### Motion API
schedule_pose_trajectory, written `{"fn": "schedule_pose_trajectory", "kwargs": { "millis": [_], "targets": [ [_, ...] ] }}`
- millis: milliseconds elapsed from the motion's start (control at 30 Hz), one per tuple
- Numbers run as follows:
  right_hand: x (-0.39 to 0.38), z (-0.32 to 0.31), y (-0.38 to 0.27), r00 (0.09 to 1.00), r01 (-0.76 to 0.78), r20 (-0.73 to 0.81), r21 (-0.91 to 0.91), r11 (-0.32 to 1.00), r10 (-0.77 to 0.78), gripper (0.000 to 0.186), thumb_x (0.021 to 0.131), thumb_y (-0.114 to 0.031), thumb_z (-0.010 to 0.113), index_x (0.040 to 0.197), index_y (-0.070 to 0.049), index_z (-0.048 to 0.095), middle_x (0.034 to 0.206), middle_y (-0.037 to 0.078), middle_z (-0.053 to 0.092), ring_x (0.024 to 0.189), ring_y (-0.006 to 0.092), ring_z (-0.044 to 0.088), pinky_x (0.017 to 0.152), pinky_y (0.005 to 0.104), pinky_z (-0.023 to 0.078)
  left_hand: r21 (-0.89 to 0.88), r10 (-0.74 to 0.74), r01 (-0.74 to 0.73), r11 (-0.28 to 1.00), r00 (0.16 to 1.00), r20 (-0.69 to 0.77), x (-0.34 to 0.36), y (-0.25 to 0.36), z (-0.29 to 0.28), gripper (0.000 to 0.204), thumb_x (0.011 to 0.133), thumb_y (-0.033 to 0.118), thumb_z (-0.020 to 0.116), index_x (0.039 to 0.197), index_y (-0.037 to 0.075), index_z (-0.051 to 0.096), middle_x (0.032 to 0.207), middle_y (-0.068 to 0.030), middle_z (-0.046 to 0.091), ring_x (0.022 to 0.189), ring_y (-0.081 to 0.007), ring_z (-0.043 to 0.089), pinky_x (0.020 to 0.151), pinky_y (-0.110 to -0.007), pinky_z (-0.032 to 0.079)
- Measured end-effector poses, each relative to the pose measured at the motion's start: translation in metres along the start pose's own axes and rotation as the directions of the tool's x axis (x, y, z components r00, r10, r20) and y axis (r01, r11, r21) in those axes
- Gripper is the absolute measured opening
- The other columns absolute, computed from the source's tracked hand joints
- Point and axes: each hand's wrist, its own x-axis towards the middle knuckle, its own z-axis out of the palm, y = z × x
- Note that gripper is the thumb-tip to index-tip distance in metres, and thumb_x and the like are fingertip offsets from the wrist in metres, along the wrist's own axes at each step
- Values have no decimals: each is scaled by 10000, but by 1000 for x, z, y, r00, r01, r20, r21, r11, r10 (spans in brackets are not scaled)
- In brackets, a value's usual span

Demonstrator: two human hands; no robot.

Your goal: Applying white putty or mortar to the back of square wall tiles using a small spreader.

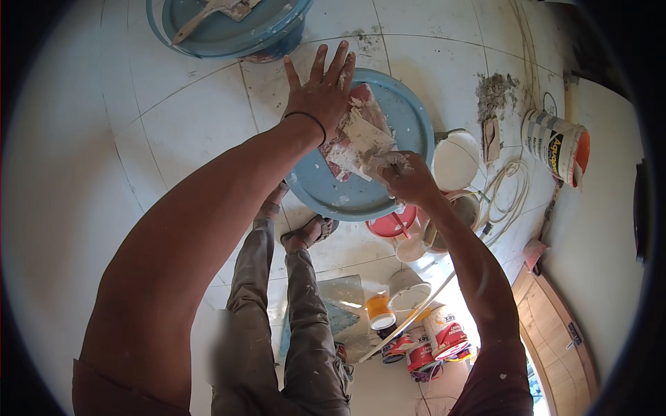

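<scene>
- Left hand (320, 93), upper centre of the frame: flat, fingers spread apart, palm pressed on a crumpled pinkish sheet (361, 111); thin dark band round the wrist.
- Right hand (406, 177), centre right: fingers closed together round the handle of a putty knife (361, 145), knuckles dusted with white paste.
- Putty knife: broad flat blade, smeared with whitish filler, lying across the pinkish sheet just below the left palm.
- Pinkish sheet: wrinkled, stained with white patches, resting on top of a round light-blue lid (347, 191).
- Round light-blue lid: smooth plastic disc with raised rim, flecked with dried white spots, centre of the frame.
- Second blue round tub (270, 31) at the top edge, glossy, with another scraper (208, 14) lying on it.
- White glossy floor tiles (173, 125) with dark grout lines, smudged grey in places.
- Right of the lid: a white rounded bucket (456, 161), a grey lump of dried mortar (494, 90), a coiled pale cable (510, 187).
- Far right: cylindrical paint can (555, 144) lying on its side, white with an orange lid.
- Below the lid: a red round lid (388, 225), small tubs, a yellow-topped pot (379, 310), and a cluster of red-and-white paint cans (437, 340) at lower centre right.
- Lower centre: own legs in grey spattered trousers (305, 333), sandalled feet (309, 232) just under the lid's rim.
</scene>
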Motion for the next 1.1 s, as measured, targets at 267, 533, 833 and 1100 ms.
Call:
{"fn": "schedule_pose_trajectory", "kwargs": {
  "millis": [267,533,833,1100],
  "targets": [
    [-5,17,-4,994,-85,-60,160,983,96,253,982,-127,679,1145,59,734,691,120,689,504,181,652,435,359,532,-2,15,-15,1000,1000,-8,1,-1,0,1039,964,322,751,1746,107,102,1833,-79,-63,1682,-369,59,1162,-891,146],
    [0,36,-6,995,-47,-69,283,958,69,255,981,-144,701,1136,56,731,716,118,693,526,171,660,420,345,523,-30,53,-57,998,991,-121,2,-4,14,1369,789,443,919,1739,78,4,1824,-123,-96,1683,-384,17,1156,-880,205],
    [1,47,-8,984,13,-171,338,941,48,199,989,-160,637,955,26,697,629,66,620,455,125,569,397,301,457,16,47,-46,999,993,-106,4,-1,14,1493,685,583,953,1737,83,20,1821,-134,-87,1677,-402,32,1144,-886,223],
    [0,53,-18,981,-33,-168,364,931,101,205,974,-160,644,969,39,695,676,101,659,480,151,612,413,315,497,-9,54,-55,998,993,-102,4,-1,11,1528,649,621,957,1739,94,26,1825,-117,-68,1677,-400,31,1143,-887,222]
  ]
}}
